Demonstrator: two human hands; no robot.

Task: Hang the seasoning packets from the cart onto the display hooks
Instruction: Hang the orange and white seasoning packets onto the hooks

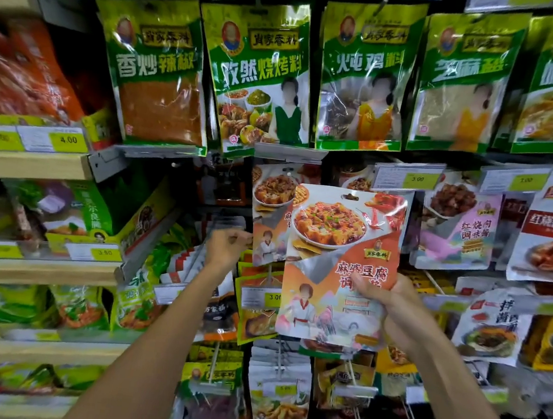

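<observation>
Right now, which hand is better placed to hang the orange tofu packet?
Right. The right hand grips the orange tofu packet by its lower part; the left hand pinches the matching hanging packet behind it.

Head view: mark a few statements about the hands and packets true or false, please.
1. The right hand holds a mapo tofu seasoning packet by its lower right part. True.
2. That packet already hangs on a hook. False: it is held in front of the display, with no hook through its hole.
3. The left hand is empty. False: it pinches the edge of the hanging packet behind.
4. A row of green packets hangs above. True.
</observation>
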